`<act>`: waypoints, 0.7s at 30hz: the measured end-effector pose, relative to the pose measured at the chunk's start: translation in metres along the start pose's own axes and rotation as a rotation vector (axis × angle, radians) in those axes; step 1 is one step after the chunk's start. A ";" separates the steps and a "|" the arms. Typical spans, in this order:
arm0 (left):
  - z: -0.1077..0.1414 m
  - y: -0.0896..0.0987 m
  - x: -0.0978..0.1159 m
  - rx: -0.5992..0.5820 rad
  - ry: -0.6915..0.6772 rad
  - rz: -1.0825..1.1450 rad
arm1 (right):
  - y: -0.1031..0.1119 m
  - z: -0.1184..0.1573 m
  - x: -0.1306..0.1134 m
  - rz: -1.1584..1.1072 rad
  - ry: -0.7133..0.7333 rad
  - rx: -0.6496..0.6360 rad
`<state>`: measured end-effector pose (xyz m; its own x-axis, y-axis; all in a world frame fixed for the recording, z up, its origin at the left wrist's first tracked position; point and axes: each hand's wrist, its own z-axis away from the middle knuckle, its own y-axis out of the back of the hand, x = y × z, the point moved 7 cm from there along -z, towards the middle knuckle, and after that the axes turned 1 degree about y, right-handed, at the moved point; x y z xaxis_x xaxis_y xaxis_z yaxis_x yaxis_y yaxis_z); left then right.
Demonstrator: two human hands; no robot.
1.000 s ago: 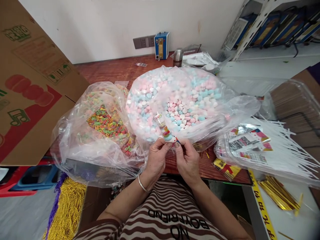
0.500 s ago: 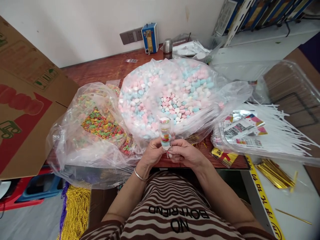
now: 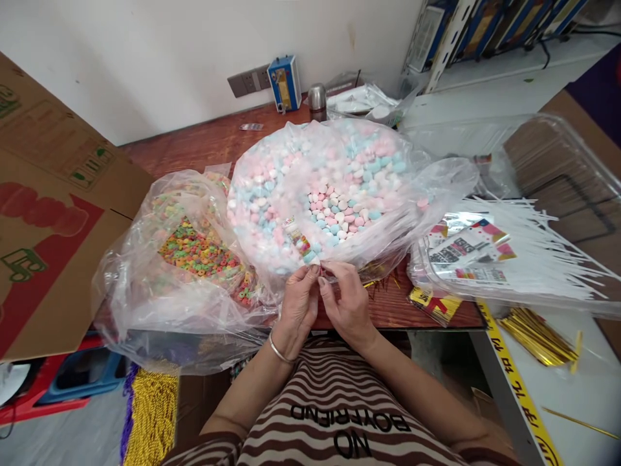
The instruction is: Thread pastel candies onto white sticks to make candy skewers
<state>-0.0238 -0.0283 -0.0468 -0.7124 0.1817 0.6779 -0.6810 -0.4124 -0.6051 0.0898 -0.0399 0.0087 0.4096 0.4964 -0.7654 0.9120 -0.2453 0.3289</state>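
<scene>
My left hand (image 3: 301,301) pinches a small clear bag of candy (image 3: 299,241) at its gathered neck, between thumb and forefinger. The bag tilts up and to the left, with bright rings and pale sweets showing through the film. Close against that neck, the thumb and forefinger of my right hand (image 3: 347,298) are pressed together; what they grip is too small to make out. Behind the hands lies a large clear bag of pink, white and blue candies (image 3: 339,210). Left of it is an open plastic bag of colourful candy rings (image 3: 204,249).
A clear tray (image 3: 436,285) holds white sticks (image 3: 528,249) and printed labels (image 3: 473,249). Gold twist ties (image 3: 538,336) lie at the right, with another bundle (image 3: 435,304) nearer. A cardboard box (image 3: 53,213) stands left. A blue device (image 3: 284,84) and metal flask (image 3: 317,101) are behind.
The small bag has swung from upright to leaning left. My right hand has turned, its fingers now pinching at the neck. The camera view has shifted slightly.
</scene>
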 end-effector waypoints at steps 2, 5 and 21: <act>0.000 -0.002 -0.005 0.007 0.035 0.046 | -0.002 0.007 -0.007 0.092 0.139 0.029; 0.002 -0.005 -0.012 0.014 0.048 0.106 | -0.006 0.014 0.000 0.133 0.182 0.022; 0.011 0.003 -0.017 -0.326 0.144 -0.176 | -0.035 0.031 0.016 -1.321 -0.960 -0.215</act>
<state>-0.0120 -0.0426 -0.0559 -0.5810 0.3568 0.7315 -0.7962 -0.0630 -0.6017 0.0637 -0.0493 -0.0322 -0.6953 -0.4309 -0.5752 0.6156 0.0559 -0.7860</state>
